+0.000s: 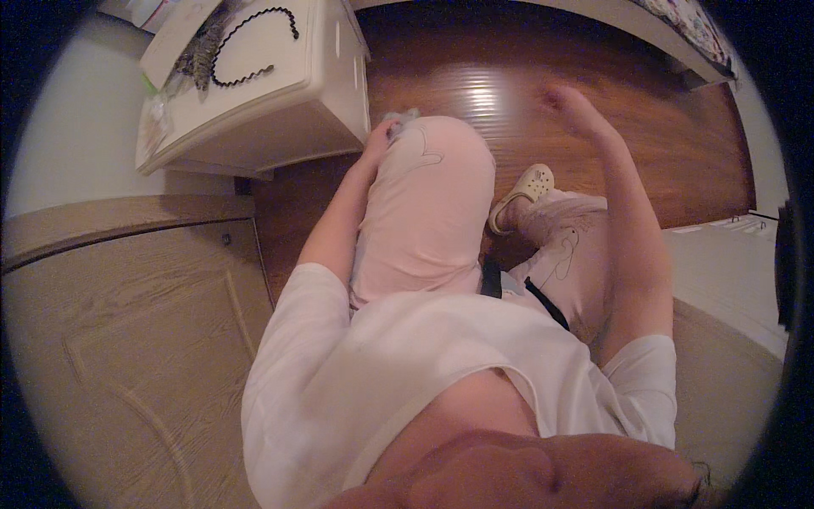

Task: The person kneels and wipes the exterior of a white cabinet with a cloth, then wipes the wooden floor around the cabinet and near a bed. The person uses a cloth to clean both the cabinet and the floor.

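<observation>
Beside my raised knee in pink trousers (432, 210), my left hand (384, 131) is closed around a crumpled pale grey-green cloth or wad (402, 118). The knee hides part of both. Out over the floor on the other side, my right hand (572, 114) is blurred, its fingers bent. Nothing can be made out in it, and it touches nothing visible. A cream clog (533, 186) with holes is on my foot, between the two legs.
A white cabinet (305, 108) stands front left, bearing a black wavy headband (222, 48) and a plastic bag (152, 121). A wooden panelled door (146, 343) is at left. Dark wood flooring (432, 70) reaches a bed frame (591, 16). A white unit (725, 273) is at right.
</observation>
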Demonstrator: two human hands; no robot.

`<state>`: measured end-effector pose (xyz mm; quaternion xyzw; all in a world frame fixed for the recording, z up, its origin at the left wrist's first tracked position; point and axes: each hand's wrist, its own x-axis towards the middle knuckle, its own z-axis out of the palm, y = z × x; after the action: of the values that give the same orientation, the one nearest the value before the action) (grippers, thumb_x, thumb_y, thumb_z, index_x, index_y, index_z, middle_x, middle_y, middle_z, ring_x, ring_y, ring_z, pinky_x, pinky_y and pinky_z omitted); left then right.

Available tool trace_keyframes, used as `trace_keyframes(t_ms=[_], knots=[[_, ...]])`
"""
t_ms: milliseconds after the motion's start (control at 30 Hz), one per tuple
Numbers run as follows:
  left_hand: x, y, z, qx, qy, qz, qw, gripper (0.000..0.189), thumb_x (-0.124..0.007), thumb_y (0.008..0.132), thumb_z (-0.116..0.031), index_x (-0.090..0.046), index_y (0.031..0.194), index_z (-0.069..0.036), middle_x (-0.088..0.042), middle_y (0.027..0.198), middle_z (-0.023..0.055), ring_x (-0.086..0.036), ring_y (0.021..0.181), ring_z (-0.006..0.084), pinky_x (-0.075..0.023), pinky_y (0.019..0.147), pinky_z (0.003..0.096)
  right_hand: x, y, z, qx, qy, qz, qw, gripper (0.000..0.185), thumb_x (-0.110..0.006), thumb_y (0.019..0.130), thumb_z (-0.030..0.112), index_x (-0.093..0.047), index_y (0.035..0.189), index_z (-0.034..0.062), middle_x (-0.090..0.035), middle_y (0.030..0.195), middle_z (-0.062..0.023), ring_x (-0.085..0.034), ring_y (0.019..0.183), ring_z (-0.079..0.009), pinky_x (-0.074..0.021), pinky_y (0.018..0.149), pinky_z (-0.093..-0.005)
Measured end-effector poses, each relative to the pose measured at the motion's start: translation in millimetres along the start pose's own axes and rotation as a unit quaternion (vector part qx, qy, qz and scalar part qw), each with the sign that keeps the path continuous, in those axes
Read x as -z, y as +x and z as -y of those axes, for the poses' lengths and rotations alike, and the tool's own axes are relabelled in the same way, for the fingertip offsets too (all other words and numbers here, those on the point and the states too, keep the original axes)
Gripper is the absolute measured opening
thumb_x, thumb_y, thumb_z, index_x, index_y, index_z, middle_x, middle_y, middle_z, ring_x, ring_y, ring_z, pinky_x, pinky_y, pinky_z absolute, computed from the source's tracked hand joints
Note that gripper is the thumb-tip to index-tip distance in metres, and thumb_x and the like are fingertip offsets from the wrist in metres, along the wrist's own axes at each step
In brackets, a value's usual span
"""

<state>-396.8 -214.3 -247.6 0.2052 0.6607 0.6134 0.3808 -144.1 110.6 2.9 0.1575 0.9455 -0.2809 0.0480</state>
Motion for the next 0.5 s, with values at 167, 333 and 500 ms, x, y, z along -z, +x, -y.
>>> trace_keyframes(t_ms=[167,333,500], knots=[[-8,20,-9,-0.007,0.22,0.029,0.975,0.062,-0.081,0.07,-0.033,-0.061,0.126,-0.017,-0.065,0.119,0.0198,-0.061,0.112,0.0326,-0.0479,0.094,0.0412,0,7,11,-0.067,-0.09,0.224,0.968,0.032,-0.067,0.09,0.025,-0.066,0.113,0.0029,-0.071,0.105,-0.0173,-0.068,0.096,-0.0314,-0.0536,0.086,-0.039],[-22,32,4,0.001,0.388,0.014,0.921,0.066,-0.081,0.065,-0.028,-0.061,0.127,-0.016,-0.062,0.118,0.0265,-0.059,0.111,0.042,-0.048,0.094,0.0452,6,19,-35,-0.031,0.078,0.086,0.993,0.033,-0.064,0.094,0.019,-0.062,0.122,0.0024,-0.068,0.113,-0.0104,-0.064,0.099,-0.0192,-0.0523,0.084,-0.033],[-13,48,29,0.006,0.462,-0.017,0.887,0.073,-0.079,0.064,-0.02,-0.056,0.132,-0.015,-0.051,0.128,0.0311,-0.051,0.118,0.0459,-0.046,0.097,0.0482,26,16,-71,-0.107,0.066,0.138,0.982,0.038,-0.063,0.096,0.026,-0.06,0.128,0.0055,-0.068,0.114,-0.0068,-0.063,0.101,-0.0163,-0.0514,0.084,-0.0308]])
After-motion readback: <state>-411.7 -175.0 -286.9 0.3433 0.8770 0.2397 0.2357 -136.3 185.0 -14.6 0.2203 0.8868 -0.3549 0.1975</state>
